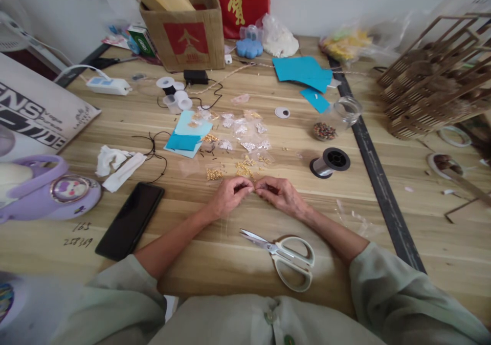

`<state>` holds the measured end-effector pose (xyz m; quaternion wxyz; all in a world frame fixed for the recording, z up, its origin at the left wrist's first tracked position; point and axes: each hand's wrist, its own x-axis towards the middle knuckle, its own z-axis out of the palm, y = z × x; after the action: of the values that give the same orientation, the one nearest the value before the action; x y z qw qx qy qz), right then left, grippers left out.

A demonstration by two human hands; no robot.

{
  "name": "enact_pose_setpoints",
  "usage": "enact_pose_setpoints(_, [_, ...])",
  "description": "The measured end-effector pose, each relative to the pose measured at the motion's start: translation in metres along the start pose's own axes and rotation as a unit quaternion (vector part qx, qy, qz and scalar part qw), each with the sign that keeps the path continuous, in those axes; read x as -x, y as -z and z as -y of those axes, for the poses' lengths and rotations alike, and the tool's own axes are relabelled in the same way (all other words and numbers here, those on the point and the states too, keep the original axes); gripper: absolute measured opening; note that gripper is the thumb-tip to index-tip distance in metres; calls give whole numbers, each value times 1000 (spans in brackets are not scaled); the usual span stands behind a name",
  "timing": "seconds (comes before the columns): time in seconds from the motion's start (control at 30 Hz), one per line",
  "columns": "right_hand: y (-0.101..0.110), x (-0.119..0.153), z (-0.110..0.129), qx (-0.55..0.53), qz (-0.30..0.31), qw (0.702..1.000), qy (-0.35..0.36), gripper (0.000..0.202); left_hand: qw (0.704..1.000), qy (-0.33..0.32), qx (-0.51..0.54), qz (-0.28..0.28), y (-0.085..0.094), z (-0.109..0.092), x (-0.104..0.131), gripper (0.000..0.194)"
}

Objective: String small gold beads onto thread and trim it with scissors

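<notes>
My left hand (229, 197) and my right hand (282, 196) meet at their fingertips over the wooden table (192, 273). Both are pinched closed. A faint, thin clear thread (225, 227) hangs below my left hand. What lies between the fingertips is too small to name. Just beyond them are loose gold beads (244, 168) and a small heap of gold beads (214, 174). Scissors (286, 257) with white handles lie near my body, blades slightly apart and pointing left. To the right of my right hand stands a spool of fine wire (330, 163).
A black phone (130, 221) and a purple bottle (65, 189) lie left. Small bead bags (245, 130), blue sheets (301, 72) and a tipped glass jar (335, 120) are beyond. A cardboard box (186, 33) and a wooden rack (437, 79) stand behind.
</notes>
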<state>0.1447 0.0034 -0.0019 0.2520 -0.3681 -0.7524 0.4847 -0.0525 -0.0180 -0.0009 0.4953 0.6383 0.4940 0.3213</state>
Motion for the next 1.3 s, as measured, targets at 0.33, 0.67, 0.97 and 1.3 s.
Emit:
enact_pose_setpoints(0.33, [1, -2, -1, -84, 32, 995, -52, 25, 998, 39, 48, 21, 3, -6, -1, 23])
enact_pose_setpoints(0.67, [1, -2, 2, -109, 21, 993, -49, 27, 997, 37, 62, 8, 2, -6, -1, 23])
enact_pose_setpoints(0.97, [-1, -3, 2, -49, -3, 998, -29, 24, 997, 31, 63, 18, 4, -3, -2, 23])
enact_pose_setpoints(1.3, [1, -3, -1, -85, 18, 995, -40, 25, 995, 30, 95, 25, 8, 4, -3, 24])
